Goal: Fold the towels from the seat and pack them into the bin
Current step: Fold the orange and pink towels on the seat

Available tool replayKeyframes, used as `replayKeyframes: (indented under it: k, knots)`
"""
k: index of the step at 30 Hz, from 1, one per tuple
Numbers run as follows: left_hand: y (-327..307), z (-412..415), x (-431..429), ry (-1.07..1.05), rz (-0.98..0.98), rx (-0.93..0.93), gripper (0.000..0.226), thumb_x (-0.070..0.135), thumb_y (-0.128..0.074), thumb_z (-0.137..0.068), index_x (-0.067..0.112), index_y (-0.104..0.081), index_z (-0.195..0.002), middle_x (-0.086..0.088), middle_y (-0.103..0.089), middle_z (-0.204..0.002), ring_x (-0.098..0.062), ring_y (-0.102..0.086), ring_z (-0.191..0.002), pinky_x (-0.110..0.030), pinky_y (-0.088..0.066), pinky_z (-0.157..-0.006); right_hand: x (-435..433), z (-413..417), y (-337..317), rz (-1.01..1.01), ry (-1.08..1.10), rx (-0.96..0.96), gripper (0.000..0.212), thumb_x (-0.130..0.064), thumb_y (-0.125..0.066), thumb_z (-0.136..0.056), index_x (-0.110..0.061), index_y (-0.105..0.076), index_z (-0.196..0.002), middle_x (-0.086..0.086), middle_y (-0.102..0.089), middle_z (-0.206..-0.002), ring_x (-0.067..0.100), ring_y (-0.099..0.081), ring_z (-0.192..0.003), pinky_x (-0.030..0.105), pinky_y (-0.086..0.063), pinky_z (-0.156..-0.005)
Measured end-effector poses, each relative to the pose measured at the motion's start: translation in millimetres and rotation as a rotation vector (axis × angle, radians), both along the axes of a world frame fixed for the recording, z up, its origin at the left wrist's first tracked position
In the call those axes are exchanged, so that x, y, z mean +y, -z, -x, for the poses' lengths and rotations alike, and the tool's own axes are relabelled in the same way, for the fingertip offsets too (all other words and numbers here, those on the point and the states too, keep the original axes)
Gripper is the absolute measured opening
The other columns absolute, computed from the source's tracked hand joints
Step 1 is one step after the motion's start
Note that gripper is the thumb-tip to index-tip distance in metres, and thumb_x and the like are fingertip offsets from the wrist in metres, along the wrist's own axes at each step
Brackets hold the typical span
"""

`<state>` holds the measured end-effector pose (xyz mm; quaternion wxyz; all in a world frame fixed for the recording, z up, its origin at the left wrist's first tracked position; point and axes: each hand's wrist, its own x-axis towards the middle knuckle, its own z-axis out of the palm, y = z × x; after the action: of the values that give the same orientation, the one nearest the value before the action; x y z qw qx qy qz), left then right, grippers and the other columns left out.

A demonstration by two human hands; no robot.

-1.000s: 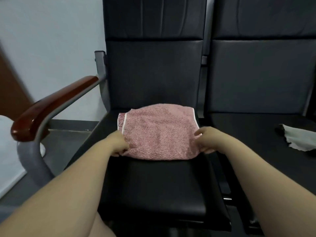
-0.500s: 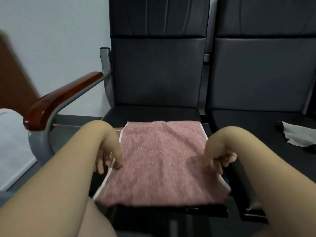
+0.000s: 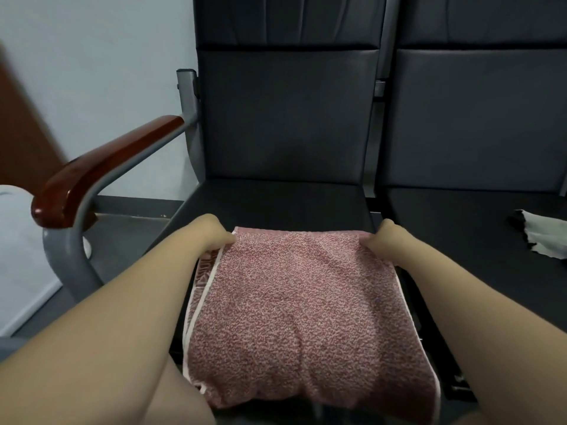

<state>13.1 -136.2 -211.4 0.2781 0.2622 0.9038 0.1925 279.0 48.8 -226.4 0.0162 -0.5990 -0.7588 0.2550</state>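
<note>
On the seat (image 3: 276, 200) in front of me, the towel (image 3: 294, 317) lies spread flat, its near part hanging over the front edge toward me. My left hand (image 3: 211, 234) is clenched on the far left corner and my right hand (image 3: 383, 240) on the far right corner, so both grasp the towel along its far edge. Taking the two corners at once holds that edge straight. I judge a clean fold needs this, because the corners can then travel together and land square. The towel looks already doubled, since a second layer with white piping shows along its left side. My guess is that the step in hand is another fold. Soft terry may sag in the middle if my hands move unevenly. A pale cloth (image 3: 543, 240) lies on the next seat (image 3: 460, 216), well apart. No bin is in view, so packing has to wait.
</note>
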Motion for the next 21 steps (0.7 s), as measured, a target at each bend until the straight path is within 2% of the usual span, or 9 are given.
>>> replayKeyframes:
  k: [2, 3, 5, 7, 9, 11, 13, 18, 21]
  knots:
    - [3, 1, 5, -0.038, -0.065, -0.03, 0.038, 0.033, -0.072, -0.09, 0.003, -0.061, -0.11, -0.013, -0.066, -0.097, -0.026, -0.066, -0.086, -0.041, -0.059, -0.084, 4, 4, 10, 0.034, 0.082, 0.094, 0.068, -0.041, -0.059, -0.095, 0.0, -0.034, -0.143, 0.02, -0.053, -0.135, 0.036, -0.055, -0.119, 0.039, -0.046, -0.088]
    - [5, 2, 9, -0.061, -0.089, -0.055, 0.039, 0.032, -0.074, -0.089, 0.004, -0.06, -0.112, -0.013, -0.066, -0.099, -0.027, -0.066, -0.087, -0.042, -0.059, -0.085, 7, 5, 13, 0.056, 0.115, 0.147, 0.065, -0.038, -0.063, -0.094, 0.003, -0.04, -0.139, 0.019, -0.058, -0.127, 0.035, -0.058, -0.111, 0.038, -0.047, -0.083]
    - [6, 4, 15, -0.108, -0.128, -0.115, 0.047, 0.029, -0.08, -0.084, 0.004, -0.059, -0.117, -0.014, -0.065, -0.104, -0.03, -0.065, -0.093, -0.045, -0.057, -0.088, 13, 4, 15, 0.081, 0.158, 0.232, 0.044, -0.03, -0.072, -0.089, 0.005, -0.056, -0.113, 0.013, -0.061, -0.091, 0.026, -0.059, -0.079, 0.033, -0.046, -0.067]
    - [6, 6, 23, -0.151, -0.17, -0.172, 0.06, 0.028, -0.088, -0.075, 0.005, -0.058, -0.121, -0.015, -0.065, -0.109, -0.033, -0.065, -0.097, -0.049, -0.056, -0.091, 19, 6, 12, 0.064, 0.193, 0.26, 0.033, -0.022, -0.079, -0.083, 0.003, -0.059, -0.093, 0.01, -0.055, -0.075, 0.024, -0.055, -0.068, 0.033, -0.046, -0.066]
    - [6, 3, 32, -0.16, -0.199, -0.181, 0.062, 0.024, -0.089, -0.073, 0.006, -0.058, -0.125, -0.014, -0.063, -0.108, -0.032, -0.064, -0.097, -0.048, -0.055, -0.09, 24, 10, 11, 0.023, 0.189, 0.27, 0.034, -0.014, -0.081, -0.08, 0.005, -0.061, -0.101, 0.014, -0.06, -0.082, 0.03, -0.06, -0.079, 0.036, -0.05, -0.071]
    - [8, 0, 42, -0.151, -0.244, -0.175, 0.054, 0.014, -0.085, -0.077, 0.004, -0.061, -0.125, -0.011, -0.06, -0.102, -0.027, -0.059, -0.092, -0.04, -0.052, -0.084, 26, 16, 14, -0.051, 0.136, 0.283, 0.034, -0.007, -0.076, -0.082, 0.004, -0.063, -0.111, 0.018, -0.065, -0.101, 0.034, -0.063, -0.097, 0.038, -0.052, -0.081]
    - [13, 0, 50, -0.157, -0.266, -0.184, 0.047, 0.007, -0.083, -0.08, 0.003, -0.063, -0.123, -0.011, -0.06, -0.099, -0.025, -0.058, -0.087, -0.036, -0.049, -0.078, 31, 21, 22, -0.107, 0.065, 0.3, 0.029, -0.007, -0.072, -0.084, -0.001, -0.067, -0.112, 0.015, -0.067, -0.113, 0.032, -0.062, -0.106, 0.033, -0.049, -0.083]
    - [4, 11, 55, -0.136, -0.296, -0.19, 0.025, 0.003, -0.077, -0.084, 0.005, -0.073, -0.108, -0.013, -0.071, -0.1, -0.027, -0.068, -0.087, -0.035, -0.054, -0.073, 45, 21, 18, -0.17, -0.017, 0.34, 0.009, -0.012, -0.081, -0.077, -0.008, -0.077, -0.084, 0.011, -0.074, -0.09, 0.026, -0.069, -0.086, 0.027, -0.05, -0.073]
    - [-18, 25, 46, -0.042, -0.331, -0.149, 0.012, 0.008, -0.074, -0.088, 0.009, -0.077, -0.1, -0.011, -0.074, -0.103, -0.024, -0.068, -0.094, -0.035, -0.052, -0.077, 47, 17, -8, -0.02, -0.042, 0.523, 0.016, -0.006, -0.081, -0.076, -0.003, -0.075, -0.091, 0.012, -0.071, -0.084, 0.023, -0.064, -0.073, 0.026, -0.051, -0.068]
